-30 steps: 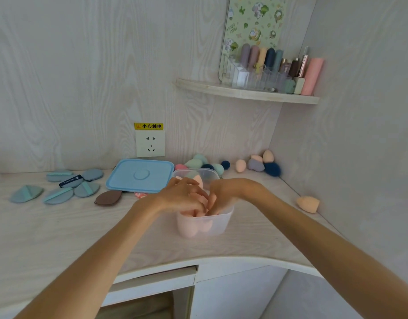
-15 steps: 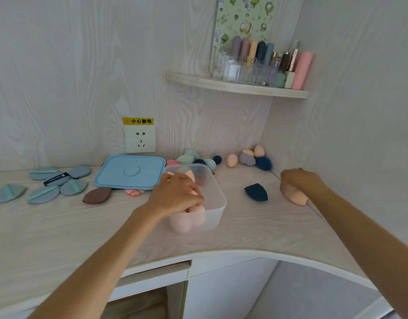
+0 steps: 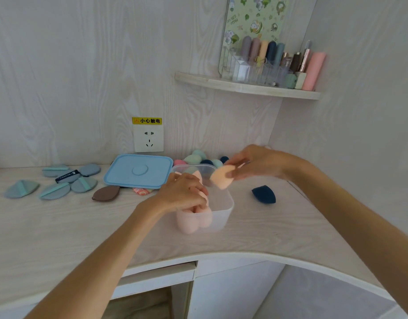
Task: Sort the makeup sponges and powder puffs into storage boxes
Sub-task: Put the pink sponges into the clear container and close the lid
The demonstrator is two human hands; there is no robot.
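My right hand pinches a peach sponge between thumb and fingertips, holding it in the air just above the far rim of the clear storage box. My left hand reaches down into the near left part of the same box, fingers curled over the pink sponges already packed there; I cannot tell whether those fingers actually grip one or only press on them. The box stands on the pale wooden desk, close to the front edge. Its blue lid lies flat just behind and to the left, near the wall socket. A navy sponge lies alone on the desk to the right of the box, apart from it. More sponges, teal, pink and dark blue, sit in a cluster against the wall behind the box. To the far left several grey-blue powder puffs lie overlapping one another, and a brown puff lies nearer the lid's front corner. A small peach-and-pink item peeks out beside the lid; it is too small to name. Above, a corner shelf carries tubes and bottles
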